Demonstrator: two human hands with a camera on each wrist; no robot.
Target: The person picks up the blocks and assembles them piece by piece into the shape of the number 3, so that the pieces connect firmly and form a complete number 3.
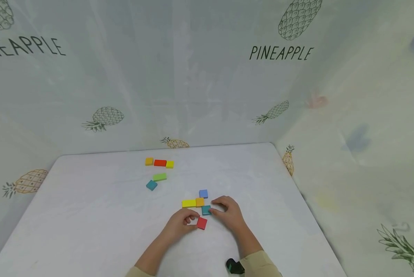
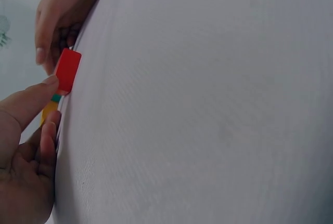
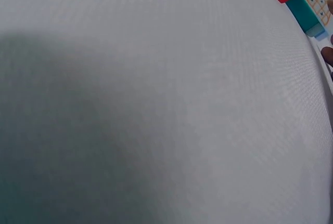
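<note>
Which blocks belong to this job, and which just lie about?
Likely involved:
red block, at left hand
teal block, at right hand
near yellow block
near orange block
blue block

Seemingly lying about:
far orange block
far red block
far yellow block
green block
far teal block

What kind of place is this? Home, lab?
Can't tell which; perhaps a makeshift tabletop play or recording spot: white table, pineapple-print sheeting around it, small colored blocks laid out.
</note>
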